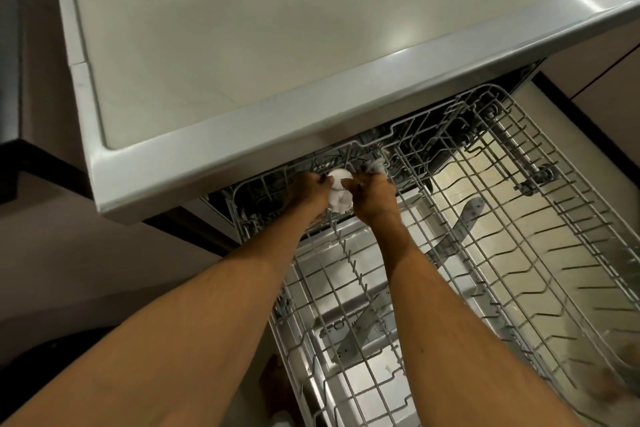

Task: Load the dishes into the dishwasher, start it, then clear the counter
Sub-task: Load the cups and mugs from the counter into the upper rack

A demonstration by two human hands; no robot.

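The dishwasher's grey wire rack (485, 236) is pulled far out below the counter edge. Both my arms reach into its back left corner. My left hand (308, 192) and my right hand (372, 196) both grip a small white dish-like object (338, 189) between them, just under the counter's front rim. Which kind of dish it is cannot be told; my fingers cover most of it. The rack's tines hold nothing else that I can see.
A pale counter (242, 45) with a shiny metal rim (311, 128) overhangs the dishwasher. A grey spray arm (464, 218) shows through the rack wires. Cabinet fronts (606, 80) stand at the right, and dark floor lies at the left.
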